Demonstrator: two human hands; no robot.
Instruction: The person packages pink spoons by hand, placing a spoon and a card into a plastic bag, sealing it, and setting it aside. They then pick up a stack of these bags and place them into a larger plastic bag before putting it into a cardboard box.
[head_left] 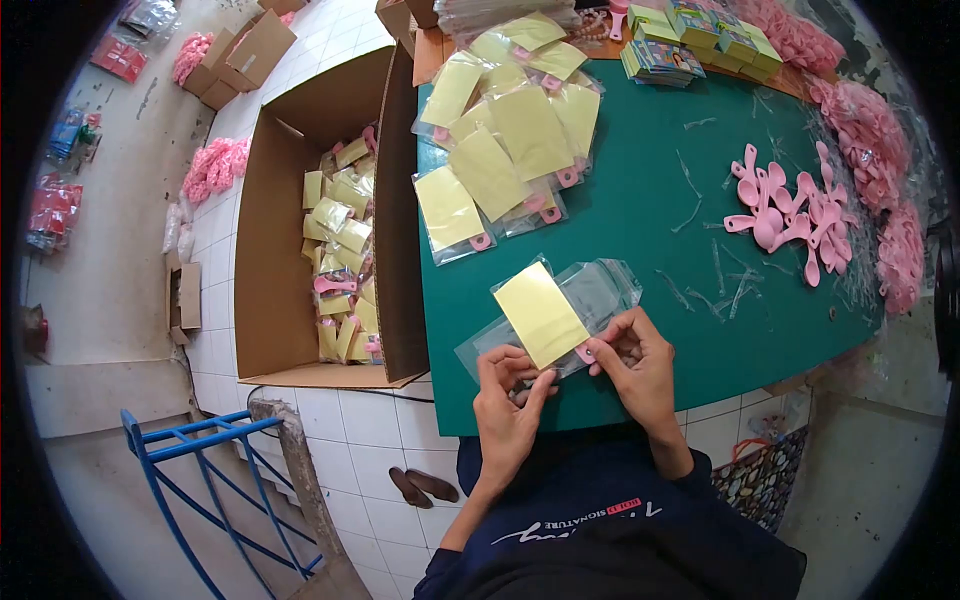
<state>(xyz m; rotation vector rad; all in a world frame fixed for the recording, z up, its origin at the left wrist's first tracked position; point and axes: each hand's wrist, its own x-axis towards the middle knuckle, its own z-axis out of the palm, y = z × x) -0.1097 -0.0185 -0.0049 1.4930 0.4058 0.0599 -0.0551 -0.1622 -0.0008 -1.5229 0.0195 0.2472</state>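
Near the front edge of the green table [640, 390], both hands are at a clear plastic bag [480, 350] with a yellow card [543, 314] in or on it. My left hand [508, 400] has its fingers closed on the bag's lower left edge. My right hand [635, 365] pinches the lower right corner, where a bit of a pink spoon [586, 352] shows beside the card. Another clear bag [600, 287] lies just behind. Whether the card is fully inside the bag cannot be made out.
Bagged yellow cards [528, 128] lie piled at the table's back left. Loose pink spoons [790, 215] lie at the right, with plastic scraps around them. A cardboard box [285, 330] of packed bags stands left. Stacked booklets [662, 62] are at the back.
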